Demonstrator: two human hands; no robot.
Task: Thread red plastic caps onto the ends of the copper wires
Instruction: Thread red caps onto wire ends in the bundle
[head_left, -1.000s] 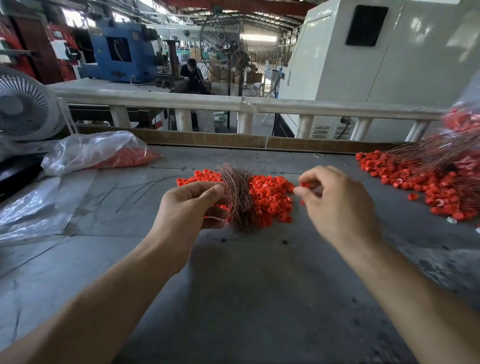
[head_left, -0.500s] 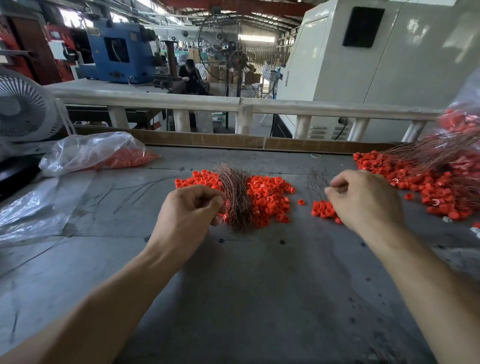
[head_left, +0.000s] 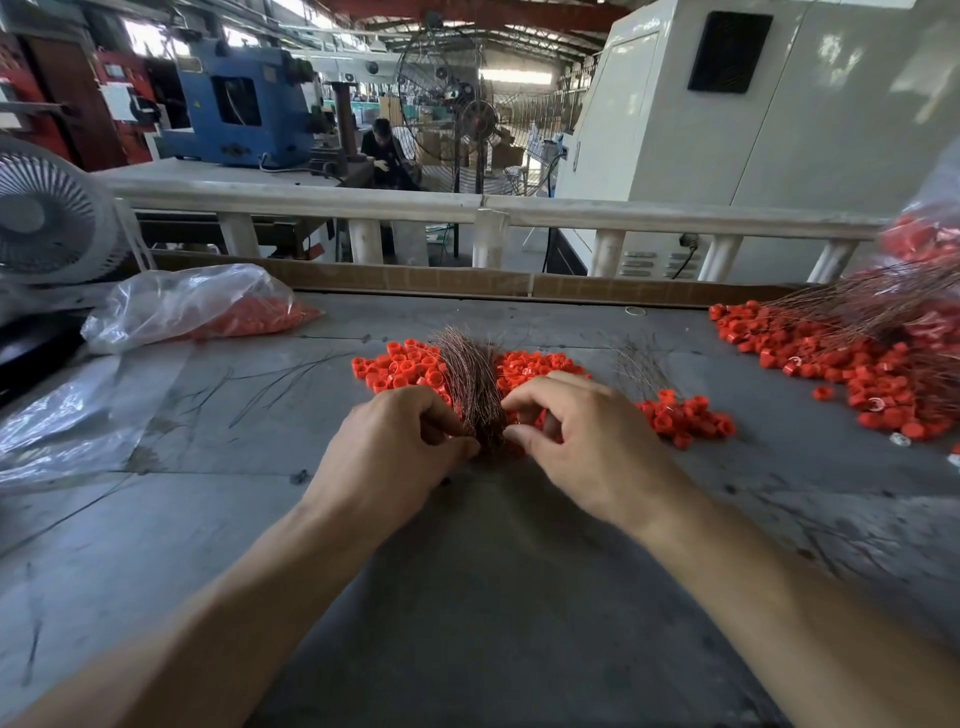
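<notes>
Now both hands at the wire bundle (head_left: 470, 387), frame centre.
Left hand (head_left: 387, 457) and right hand (head_left: 587, 441): each grip curled, pinching wire ends among red caps (head_left: 540, 366) on the worktop (head_left: 467, 597).

Grey, scuffed table (head_left: 493, 597). Bearing red caps (head_left: 530, 366), copper wires (head_left: 470, 382), plastic bags (head_left: 192, 306). Possibly loose strands (head_left: 280, 379) at left.

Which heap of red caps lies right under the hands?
The middle heap, split by the copper wire bundle both hands touch. The small heap and far-right heap lie untouched.
</notes>
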